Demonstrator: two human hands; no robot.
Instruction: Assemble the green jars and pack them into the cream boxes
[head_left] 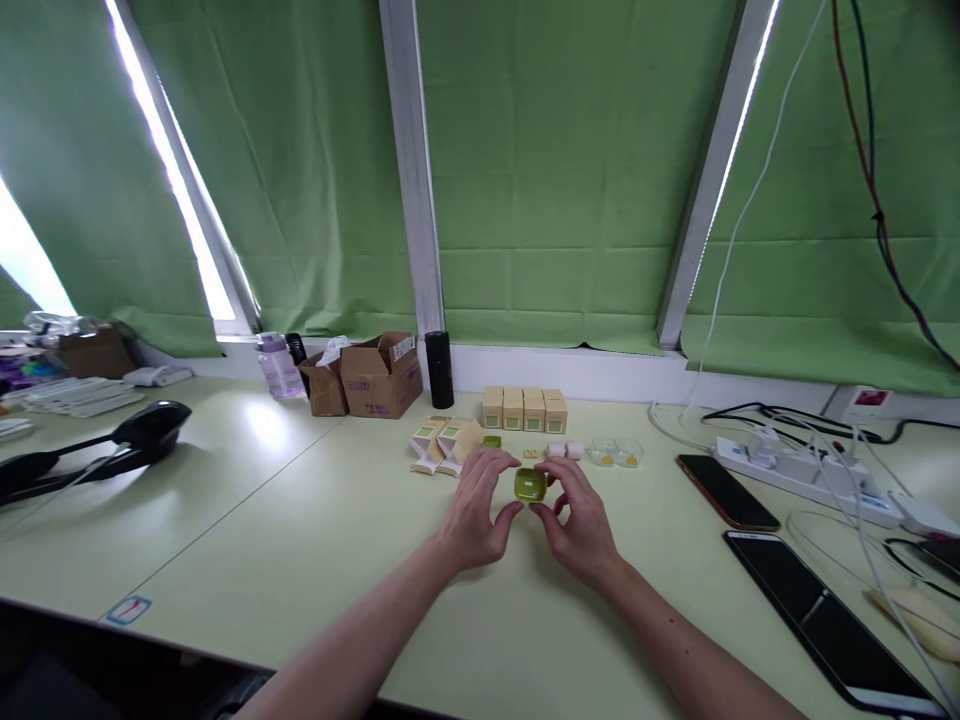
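A small olive-green square cup (530, 485) is between my two hands, its open hollow side facing me. My left hand (476, 512) curves around its left side, thumb and forefinger at the corners. On the opposite side, my right hand (577, 520) pinches it the same way. Just beyond lie another green piece (492, 441), a small yellow piece (531, 454), white-pink rolls (565, 450) and clear round cups (615, 453) with yellow bits inside. Unfolded cardboard cartons (447, 443) rest left of these. Several closed small boxes (523, 410) stand in a row behind.
Phones (729, 492) and a larger black-screened device (825, 615) lie on the right, near a power strip (810, 477) with cables. Cardboard boxes (381, 375), a black cylinder (439, 370) and a purple bottle (278, 366) stand along the back. Black ladle-like utensils (142, 435) are far left.
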